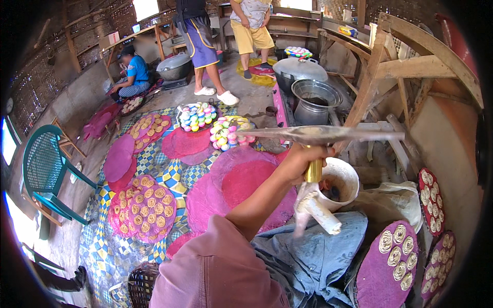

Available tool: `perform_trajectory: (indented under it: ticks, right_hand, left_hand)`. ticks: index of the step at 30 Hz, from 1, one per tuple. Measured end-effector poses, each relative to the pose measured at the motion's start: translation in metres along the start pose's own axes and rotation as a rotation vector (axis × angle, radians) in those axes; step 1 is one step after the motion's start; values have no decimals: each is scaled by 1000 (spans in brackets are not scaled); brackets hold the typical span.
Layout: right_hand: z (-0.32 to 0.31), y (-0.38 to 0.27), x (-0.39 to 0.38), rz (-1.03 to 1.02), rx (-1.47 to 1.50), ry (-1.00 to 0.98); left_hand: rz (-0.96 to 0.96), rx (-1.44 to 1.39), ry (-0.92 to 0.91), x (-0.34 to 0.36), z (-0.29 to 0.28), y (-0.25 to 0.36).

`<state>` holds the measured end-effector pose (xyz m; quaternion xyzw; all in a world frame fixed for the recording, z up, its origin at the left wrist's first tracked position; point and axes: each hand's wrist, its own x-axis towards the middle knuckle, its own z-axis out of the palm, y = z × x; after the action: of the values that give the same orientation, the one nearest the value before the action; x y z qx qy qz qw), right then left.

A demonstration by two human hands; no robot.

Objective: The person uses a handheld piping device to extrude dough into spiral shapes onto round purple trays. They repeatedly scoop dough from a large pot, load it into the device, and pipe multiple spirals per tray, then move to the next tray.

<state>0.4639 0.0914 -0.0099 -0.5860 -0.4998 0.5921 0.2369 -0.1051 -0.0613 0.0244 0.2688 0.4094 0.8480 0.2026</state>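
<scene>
Crossbar tool (pixel 314 171) hung in the air before you, brass barrel above, white branched end (pixel 319 214) below. Your left hand (pixel 302 163) was closed around its upper part, fingers wrapped just beneath the long bar (pixel 328 134); your right hand did not show. Holding it by 1 hand so near the top likely called for a firm wrist, since the wide bar could have tipped it sideways (it was blurred, so its exact tilt was hard to judge). Best was to mind the white bucket (pixel 350 174), right behind the tool in view, and the grey-blue cloth (pixel 318 251) lower down. Farther right, 3 magenta mats (pixel 371 280) bore pale coils (pixel 400 233); a careful swing needed to spare those, and the bare pink mats (pixel 245 182) on the patterned sheet (pixel 191 175) ahead.
</scene>
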Motion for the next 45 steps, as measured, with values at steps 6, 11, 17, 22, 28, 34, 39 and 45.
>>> perform_trajectory:
  ticks: [6,11,17,22,28,34,39,45]
  right_hand:
    - [4,22,-17,19,58,79]
    - [68,17,-8,-348,239,-240]
    - [203,-30,-5,438,1406,-1105]
    - [166,-53,9,-104,1109,-691]
    - [140,-90,7,-587,352,-122]
    - [139,-146,-9,-1204,-698,-136]
    - [156,-133,-14,-1106,-763,-287]
    - [155,-111,10,-708,-522,-528]
  left_hand:
    - [-187,-603,-102,6,18,-13]
    - [-440,-971,-325,-11,104,-67]
    - [-779,-901,-541,-61,176,-129]
    - [203,480,-484,-28,137,-137]
    - [223,556,-1100,-53,154,-109]
    - [-213,915,-1444,-51,175,-80]
    - [-310,179,-1495,-82,158,-105]
    - [-411,167,-1299,-99,136,-138]
